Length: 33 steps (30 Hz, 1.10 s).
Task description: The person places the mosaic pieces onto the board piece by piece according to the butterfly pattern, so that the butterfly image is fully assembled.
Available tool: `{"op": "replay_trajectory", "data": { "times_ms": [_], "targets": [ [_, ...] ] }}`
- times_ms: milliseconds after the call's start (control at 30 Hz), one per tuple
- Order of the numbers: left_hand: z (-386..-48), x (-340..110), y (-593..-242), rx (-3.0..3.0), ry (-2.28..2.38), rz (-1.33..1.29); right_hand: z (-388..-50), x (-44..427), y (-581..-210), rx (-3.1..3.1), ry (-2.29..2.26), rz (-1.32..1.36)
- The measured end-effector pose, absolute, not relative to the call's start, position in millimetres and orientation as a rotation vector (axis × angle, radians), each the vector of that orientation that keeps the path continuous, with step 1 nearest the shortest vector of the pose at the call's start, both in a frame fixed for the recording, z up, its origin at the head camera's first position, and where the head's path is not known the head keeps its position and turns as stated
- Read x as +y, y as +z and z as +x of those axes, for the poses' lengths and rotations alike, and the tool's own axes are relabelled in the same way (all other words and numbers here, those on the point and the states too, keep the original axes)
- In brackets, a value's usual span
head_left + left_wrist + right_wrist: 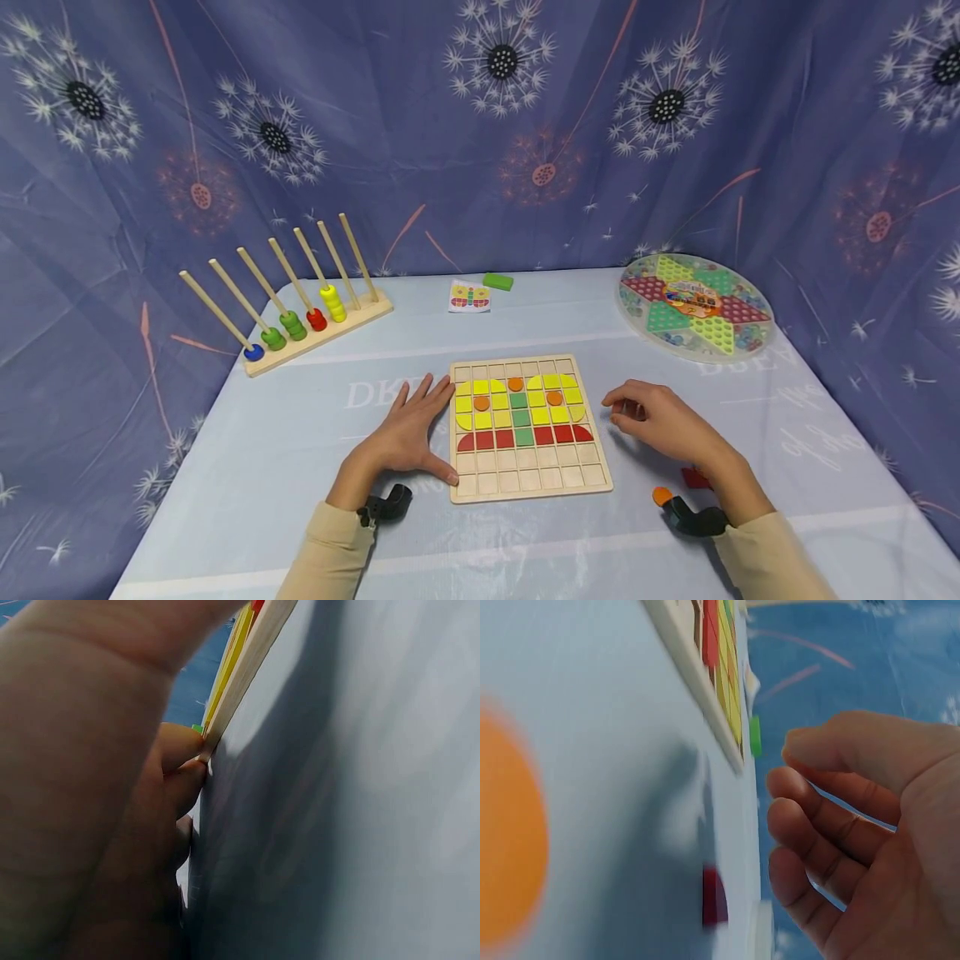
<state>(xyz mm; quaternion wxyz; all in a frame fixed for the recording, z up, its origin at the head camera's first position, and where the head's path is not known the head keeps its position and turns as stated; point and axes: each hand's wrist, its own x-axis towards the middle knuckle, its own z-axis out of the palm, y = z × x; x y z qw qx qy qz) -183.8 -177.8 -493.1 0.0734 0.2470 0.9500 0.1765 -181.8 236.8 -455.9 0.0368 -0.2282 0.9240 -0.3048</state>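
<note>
A wooden grid board (517, 481) lies on the table, with yellow, red, green and orange flat pieces set in a butterfly pattern. My left hand (408, 433) is spread along its left side, thumb and fingertips touching the edge; the left wrist view shows fingers against the board's rim (244, 671). Off the right side, my right hand (663, 418) hovers with loosely bent fingers. Nothing shows between those fingers (791, 821) in the right wrist view. Near the right wrist lie an orange disc (662, 496) and red pieces (696, 478), partly hidden by the arm.
A peg stand (322, 337) with coloured beads stands at the back left. A butterfly picture card (470, 297) and a green block (498, 282) lie at the back middle. The round Chinese checkers board (693, 308) is at the back right. Patterned cloth hangs behind.
</note>
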Motion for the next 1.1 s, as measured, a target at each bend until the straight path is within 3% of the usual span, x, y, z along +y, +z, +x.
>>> {"op": "replay_trajectory", "data": {
  "times_ms": [433,700,1100],
  "targets": [
    [-182,-181,-492,2.835,0.567,0.737,-175,291,-469,2.874,-0.978,-0.531],
    [-184,-179,-492,2.841,0.563,0.751,-180,295,-476,2.872,-0.832,-0.68],
    [-184,-178,-492,2.847,0.533,0.746,-177,287,-474,2.919,-0.759,-0.59]
  ]
}}
